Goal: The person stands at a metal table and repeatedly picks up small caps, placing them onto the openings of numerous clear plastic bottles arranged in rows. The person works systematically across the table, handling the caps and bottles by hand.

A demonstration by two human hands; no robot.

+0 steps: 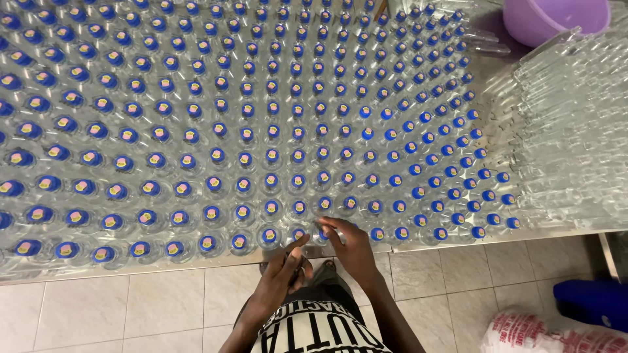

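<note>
a metal table filled the view, packed with clear bottles capped in blue. uncapped bottles lay stacked at three o'clock, a purple basin at one. at six o'clock your right hand pinched a front-row bottle cap, your left hand just beside it, fingers loosely curled, empty.

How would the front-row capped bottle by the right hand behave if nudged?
The bottle under the right hand looks like thin clear plastic, so probably squashy and slippery. Packed neighbours would likely stop it tipping inward. It stands near the table edge, so an outward push could topple it off.
</note>
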